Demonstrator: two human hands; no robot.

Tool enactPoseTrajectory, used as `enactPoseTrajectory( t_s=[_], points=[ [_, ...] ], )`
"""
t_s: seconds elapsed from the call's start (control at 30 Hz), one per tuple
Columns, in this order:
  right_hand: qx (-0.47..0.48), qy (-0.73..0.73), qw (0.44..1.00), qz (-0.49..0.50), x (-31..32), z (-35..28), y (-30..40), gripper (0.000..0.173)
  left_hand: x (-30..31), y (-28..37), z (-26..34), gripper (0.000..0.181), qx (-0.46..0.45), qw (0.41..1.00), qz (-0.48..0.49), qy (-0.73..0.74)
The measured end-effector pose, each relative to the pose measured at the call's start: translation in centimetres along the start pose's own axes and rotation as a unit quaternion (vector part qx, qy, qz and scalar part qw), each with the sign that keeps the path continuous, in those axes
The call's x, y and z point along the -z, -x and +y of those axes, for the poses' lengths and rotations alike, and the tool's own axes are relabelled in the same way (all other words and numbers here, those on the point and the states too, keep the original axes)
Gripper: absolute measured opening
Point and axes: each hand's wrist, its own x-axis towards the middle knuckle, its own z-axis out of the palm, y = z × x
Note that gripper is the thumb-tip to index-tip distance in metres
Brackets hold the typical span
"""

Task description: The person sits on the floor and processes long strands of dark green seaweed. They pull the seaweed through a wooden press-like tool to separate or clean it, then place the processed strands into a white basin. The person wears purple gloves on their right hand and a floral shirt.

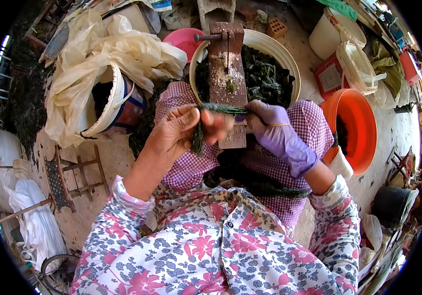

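Note:
A dark green strand of seaweed [222, 108] is stretched between my two hands, above the near end of a board laid over a white tub. My bare left hand [181, 129] pinches it between thumb and finger, and a loose end hangs below. Motion blurs some of the left fingers. In a purple glove, my right hand [275, 127] grips the other end. The brown board [229, 83] carries whitish grains, a green scrap, a bolt [208, 37] and a thin upright metal piece. Cut-looking dark seaweed [264, 73] fills the tub [295, 70].
At left, a tilted white bucket [113, 101] holds dark material beside crumpled plastic sheeting [85, 59]. An orange bucket [362, 129] stands right of my knee. A pink basin [185, 42] sits behind the board, and more seaweed [270, 188] lies across my lap.

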Motion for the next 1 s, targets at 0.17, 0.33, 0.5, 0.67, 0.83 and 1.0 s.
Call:
enactPoseTrajectory(
  t_s=[0.17, 0.33, 0.5, 0.67, 0.83, 1.0],
  points=[
    [-0.253, -0.546, 0.795, -0.080, 0.3, -2.5, -0.8, 0.038, -0.6, -3.1, -0.4, 0.021, -0.161, 0.987, 0.019, -0.004],
    [-0.339, -0.746, 0.554, -0.148, -2.8, -3.5, -2.0, 0.053, -1.3, -4.8, -0.6, 0.025, -0.230, 0.963, 0.023, -0.141],
    [-0.337, -0.796, 0.488, -0.122, -4.7, -3.1, -1.9, 0.035, -1.4, -4.2, -0.8, 0.021, -0.207, 0.949, 0.075, -0.228],
    [-0.399, -0.794, 0.457, 0.033, -4.6, -4.0, -2.9, 0.027, -2.4, -4.0, -1.4, 0.022, -0.205, 0.915, 0.148, -0.313],
    [-0.376, -0.771, 0.508, 0.077, -4.3, -3.4, -3.6, 0.022, -2.0, -4.2, -1.3, 0.024, -0.290, 0.825, 0.121, -0.470],
    [-0.231, -0.497, 0.808, 0.216, -3.3, -3.4, -4.1, 0.013, -4.1, -3.3, -0.1, 0.025, -0.388, 0.614, 0.096, -0.680]
  ],
)
